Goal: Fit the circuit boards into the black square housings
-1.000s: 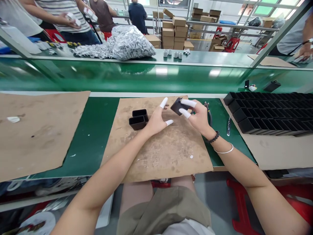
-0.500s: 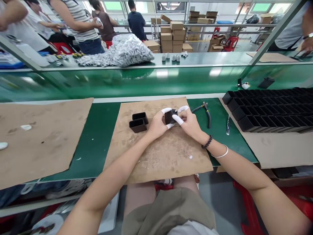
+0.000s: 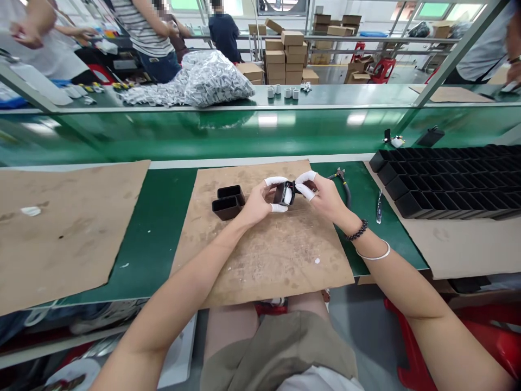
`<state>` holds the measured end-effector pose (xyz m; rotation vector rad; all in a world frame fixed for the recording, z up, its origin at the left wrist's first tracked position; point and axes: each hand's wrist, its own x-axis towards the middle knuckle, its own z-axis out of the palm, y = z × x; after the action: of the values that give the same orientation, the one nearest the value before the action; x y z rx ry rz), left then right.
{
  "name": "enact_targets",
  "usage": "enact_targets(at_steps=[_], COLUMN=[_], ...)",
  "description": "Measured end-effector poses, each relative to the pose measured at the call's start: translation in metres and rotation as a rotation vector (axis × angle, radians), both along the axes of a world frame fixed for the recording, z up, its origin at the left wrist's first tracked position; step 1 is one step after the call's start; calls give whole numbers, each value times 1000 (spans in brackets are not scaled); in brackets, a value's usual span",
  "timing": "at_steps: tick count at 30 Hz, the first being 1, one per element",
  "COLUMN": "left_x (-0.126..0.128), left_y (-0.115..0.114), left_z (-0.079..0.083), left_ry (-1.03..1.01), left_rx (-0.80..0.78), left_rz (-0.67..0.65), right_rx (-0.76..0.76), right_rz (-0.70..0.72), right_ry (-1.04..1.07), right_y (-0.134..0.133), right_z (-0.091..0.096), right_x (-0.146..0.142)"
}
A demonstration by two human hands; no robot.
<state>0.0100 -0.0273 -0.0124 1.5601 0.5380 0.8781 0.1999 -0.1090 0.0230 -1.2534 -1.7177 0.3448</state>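
Over the cardboard sheet [image 3: 260,260], my left hand [image 3: 262,201] grips a small black box [image 3: 279,193] between thumb and fingers. The open side of the box faces right and shows a white part [image 3: 288,194] inside. My right hand [image 3: 319,195] pinches a small dark piece [image 3: 298,189] at the box's open end; whether it is joined to the box I cannot tell. White finger cots cover the fingertips of both hands. To the left, two open black boxes [image 3: 227,207] stand side by side on the cardboard.
Cutting pliers [image 3: 345,190] and a small knife-like tool [image 3: 379,207] lie on the green table at right. Beyond them are rows of black boxes [image 3: 443,184]. A bag of white parts [image 3: 220,79] sits on the far bench, with people behind it. Another cardboard sheet [image 3: 81,233] lies left.
The held box has turned so its open side and the white part now show. My right hand has shifted from the box's front to its right end, pinching the dark piece.
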Motion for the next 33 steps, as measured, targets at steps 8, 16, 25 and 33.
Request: enact_targets(at_steps=[8, 16, 25, 33], left_x=[-4, -2, -1, -1], left_y=[1, 1, -1, -4], left_z=[5, 5, 6, 12], left_ry=[-88, -91, -96, -123], left_rx=[-222, -144, -155, -247], left_rz=[-41, -89, -98, 0], right_rx=[-47, 135, 137, 120], right_rz=[41, -12, -37, -31], right_ry=[162, -7, -39, 52], right_y=[-1, -10, -13, -12], right_z=[-14, -12, -11, -11], right_x=[-8, -16, -16, -13])
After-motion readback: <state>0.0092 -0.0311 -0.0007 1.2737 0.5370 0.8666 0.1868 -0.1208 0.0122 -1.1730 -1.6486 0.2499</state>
